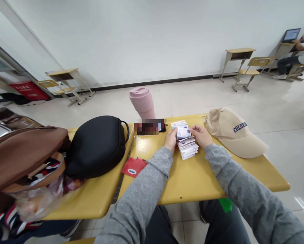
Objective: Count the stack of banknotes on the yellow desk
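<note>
Left hand [170,139] grips papers [188,149], right hand [202,136] half-curled at their edge, hold unclear; apparent leafing next calls for steadiness.

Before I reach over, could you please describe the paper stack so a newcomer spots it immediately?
On the yellow desk, look left of the beige cap. The paper stack is between the left hand and the right hand; unlike its neighbours, it shows many thin, printed layers.

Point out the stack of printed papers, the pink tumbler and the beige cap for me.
stack of printed papers [184,133]: head view, on a sheet near its middle
pink tumbler [143,102]: head view, on its body below the lid
beige cap [225,125]: head view, on its crown
</note>
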A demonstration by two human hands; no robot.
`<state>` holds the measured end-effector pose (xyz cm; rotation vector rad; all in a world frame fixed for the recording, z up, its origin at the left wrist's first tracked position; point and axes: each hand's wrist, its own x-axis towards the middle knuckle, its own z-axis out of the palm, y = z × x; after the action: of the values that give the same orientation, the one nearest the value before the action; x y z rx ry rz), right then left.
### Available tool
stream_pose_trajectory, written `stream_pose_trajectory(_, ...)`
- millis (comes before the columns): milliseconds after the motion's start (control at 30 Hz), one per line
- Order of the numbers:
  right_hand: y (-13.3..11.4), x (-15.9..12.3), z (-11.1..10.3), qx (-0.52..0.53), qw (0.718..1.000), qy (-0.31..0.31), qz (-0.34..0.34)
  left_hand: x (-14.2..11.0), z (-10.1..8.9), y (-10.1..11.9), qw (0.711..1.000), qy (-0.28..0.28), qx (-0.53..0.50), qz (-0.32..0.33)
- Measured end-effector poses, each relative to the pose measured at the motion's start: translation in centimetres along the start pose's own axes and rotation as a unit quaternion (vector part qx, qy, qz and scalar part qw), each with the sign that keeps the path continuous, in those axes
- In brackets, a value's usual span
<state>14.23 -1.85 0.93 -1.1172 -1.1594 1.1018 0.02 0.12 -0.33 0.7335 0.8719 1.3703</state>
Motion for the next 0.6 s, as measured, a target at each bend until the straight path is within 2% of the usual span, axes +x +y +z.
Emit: stream_pose_trajectory(600,-0.27,-0.17,0.12,0.011,1.000,-0.002,0.001,-0.13,0.15,0.11,1.000,0.006,-0.008,-0.010)
